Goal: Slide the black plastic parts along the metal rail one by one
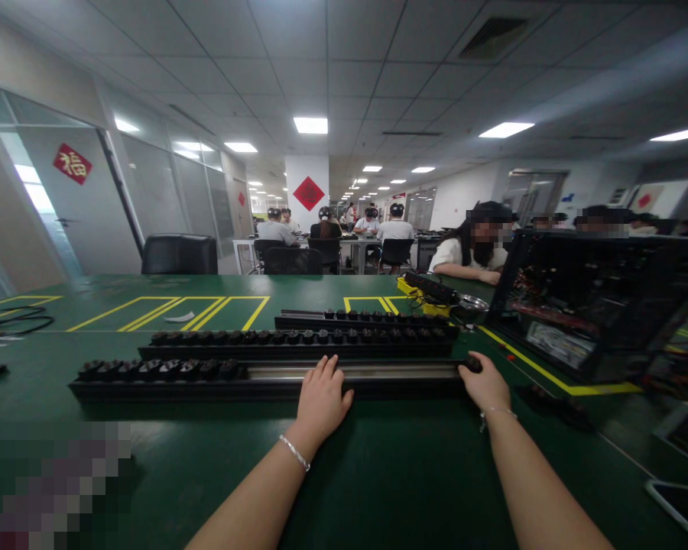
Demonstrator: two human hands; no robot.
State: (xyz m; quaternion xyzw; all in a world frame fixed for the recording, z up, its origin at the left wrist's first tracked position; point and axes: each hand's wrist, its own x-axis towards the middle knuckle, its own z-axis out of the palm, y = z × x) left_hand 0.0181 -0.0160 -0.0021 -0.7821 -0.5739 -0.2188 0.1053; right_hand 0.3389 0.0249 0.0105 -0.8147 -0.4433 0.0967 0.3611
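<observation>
Three long black rails lie across the green table. The nearest rail [166,386] has a bare metal channel and several round black parts bunched at its left end. My left hand [321,401] rests flat on this rail's middle, fingers stretched over the channel. My right hand [485,382] sits at the rail's right end, fingers curled round a small black part [473,363]. The middle rail [298,345] and the far rail [367,319] are filled with black parts along their length.
An open black computer case [596,305] stands at the right on a yellow-lined area. A metal bowl [471,305] and a yellow tray [421,294] sit behind the rails. A person sits at the far right edge; others work at tables beyond. Cables [11,319] lie at left.
</observation>
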